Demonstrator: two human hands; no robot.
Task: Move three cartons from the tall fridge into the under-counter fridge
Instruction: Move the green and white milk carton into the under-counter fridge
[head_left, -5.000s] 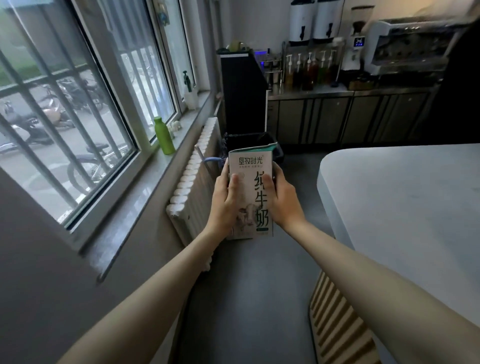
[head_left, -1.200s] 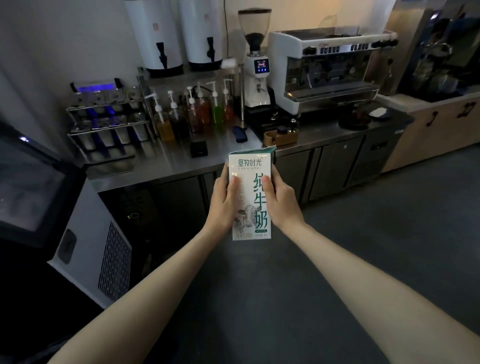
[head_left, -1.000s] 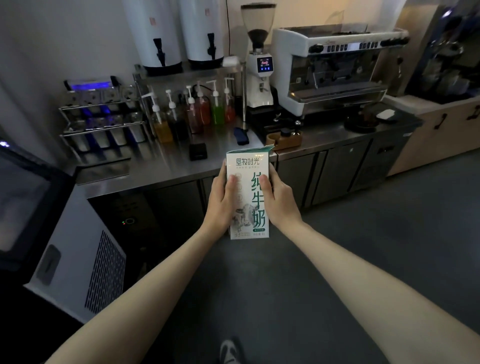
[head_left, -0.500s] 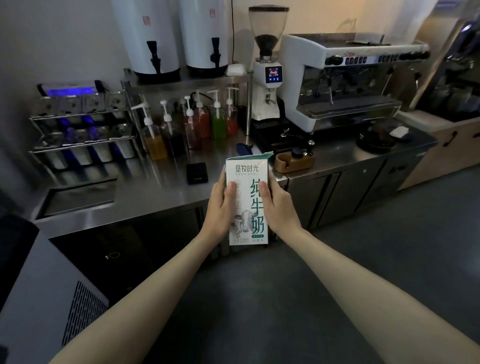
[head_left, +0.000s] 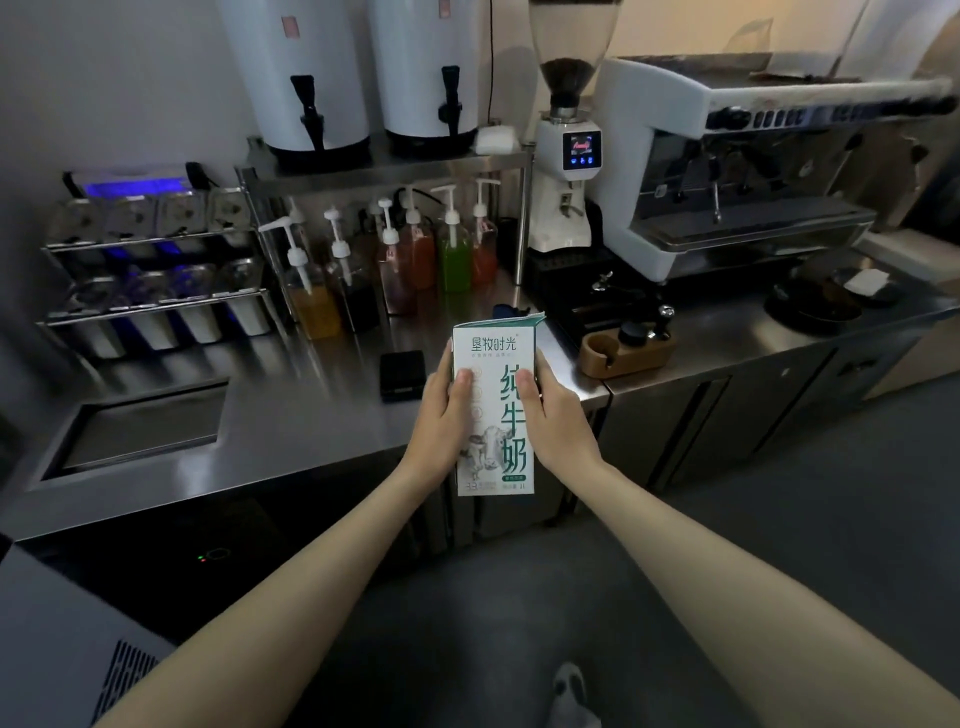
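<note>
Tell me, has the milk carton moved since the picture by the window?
Yes. The carton, gripped by left hand and right hand, has left the window and reached the steel counter.

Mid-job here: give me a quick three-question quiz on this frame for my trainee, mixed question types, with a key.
1. True or false: the milk carton is resting on the steel counter.
2. Multiple choice: what grips the carton? A) left hand only B) right hand only C) both hands, one on each side
3. Fill in: the under-counter doors facing the person are ____ (open/closed).

Key:
1. False, it is held upright in the air in front of the counter.
2. C
3. closed
</note>
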